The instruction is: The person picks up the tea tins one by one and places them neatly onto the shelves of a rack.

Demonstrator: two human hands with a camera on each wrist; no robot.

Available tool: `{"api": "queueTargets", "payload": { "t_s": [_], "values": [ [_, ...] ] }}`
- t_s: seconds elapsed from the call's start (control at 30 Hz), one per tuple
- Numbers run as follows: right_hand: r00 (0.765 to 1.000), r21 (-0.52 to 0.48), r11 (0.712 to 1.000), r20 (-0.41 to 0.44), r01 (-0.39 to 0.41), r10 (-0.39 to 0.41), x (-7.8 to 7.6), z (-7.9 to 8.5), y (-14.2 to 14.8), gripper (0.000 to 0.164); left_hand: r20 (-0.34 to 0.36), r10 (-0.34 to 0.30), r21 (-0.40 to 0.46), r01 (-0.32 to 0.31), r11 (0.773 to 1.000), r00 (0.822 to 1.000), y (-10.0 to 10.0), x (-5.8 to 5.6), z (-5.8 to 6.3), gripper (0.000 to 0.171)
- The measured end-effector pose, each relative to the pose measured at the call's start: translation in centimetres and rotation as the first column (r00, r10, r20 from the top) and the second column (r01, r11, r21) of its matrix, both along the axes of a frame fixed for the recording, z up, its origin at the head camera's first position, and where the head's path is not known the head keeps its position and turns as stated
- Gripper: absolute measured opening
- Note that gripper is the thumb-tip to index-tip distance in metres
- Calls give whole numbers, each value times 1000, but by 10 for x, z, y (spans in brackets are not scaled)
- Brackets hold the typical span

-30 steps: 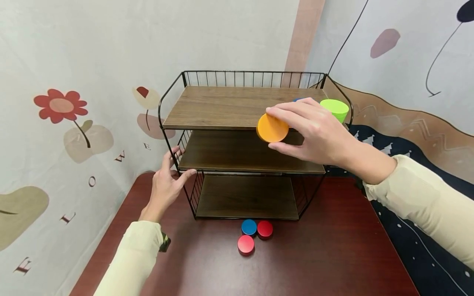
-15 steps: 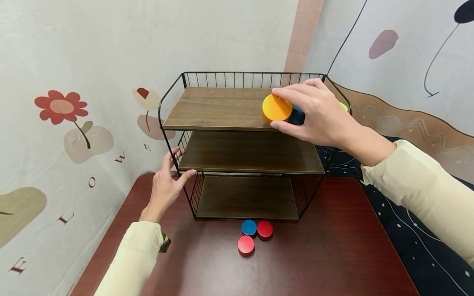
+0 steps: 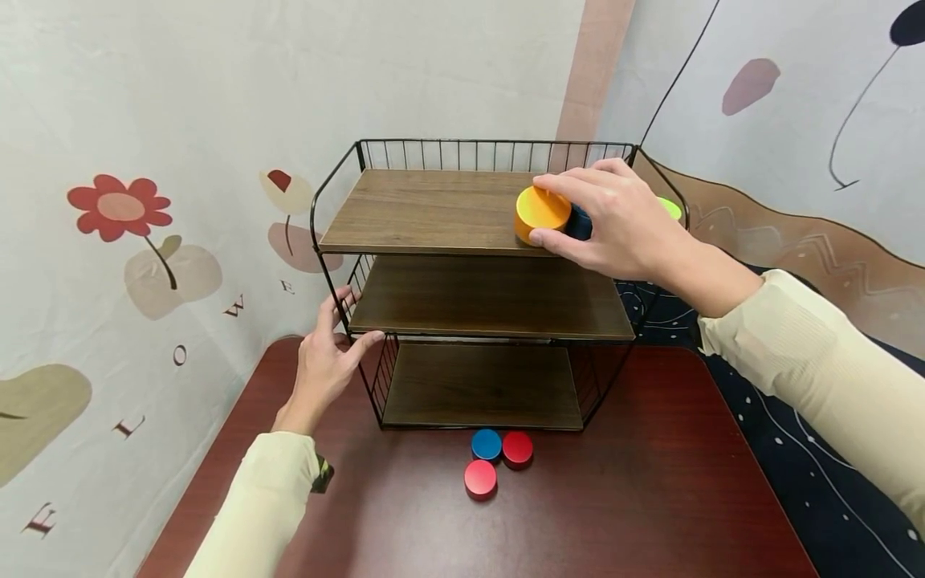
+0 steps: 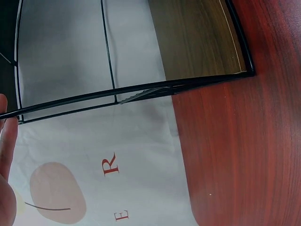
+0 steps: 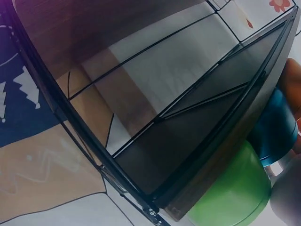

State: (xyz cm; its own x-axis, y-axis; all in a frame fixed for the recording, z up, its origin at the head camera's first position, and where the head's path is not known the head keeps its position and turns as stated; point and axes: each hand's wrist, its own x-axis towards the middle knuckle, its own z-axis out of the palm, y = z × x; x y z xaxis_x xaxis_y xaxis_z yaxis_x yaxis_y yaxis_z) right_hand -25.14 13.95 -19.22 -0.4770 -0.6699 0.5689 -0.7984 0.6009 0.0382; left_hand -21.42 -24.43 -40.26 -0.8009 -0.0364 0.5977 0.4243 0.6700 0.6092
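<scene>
As I watch remotely, the right hand [image 3: 614,215] pinches one round, flat-topped orange block [image 3: 540,215] at front of top shelf [image 3: 433,209]; left hand [image 3: 325,365] grips rack [image 3: 491,297]. Rightward: one blue block [image 3: 580,223], one green block [image 3: 670,209]. Table [image 3: 614,514]: two red discs [image 3: 517,449], one blue disc [image 3: 486,444].

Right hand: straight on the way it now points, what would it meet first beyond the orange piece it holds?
Past the orange piece, probably the back wire rail across the top shelf; depth is unclear, so the shelf might come first.
</scene>
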Motion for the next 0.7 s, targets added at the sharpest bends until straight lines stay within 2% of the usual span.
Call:
{"api": "queueTargets", "payload": {
  "t_s": [0.37, 0.7],
  "values": [
    [995, 85, 992, 33, 92, -95, 1, 2, -4, 49, -4, -3, 7, 3, 1000, 1000, 0, -1, 1, 82],
    [990, 129, 983, 35, 132, -138, 0, 0, -4, 48, -10, -10, 12, 10, 1000, 1000, 0, 0, -1, 81]
  ]
}}
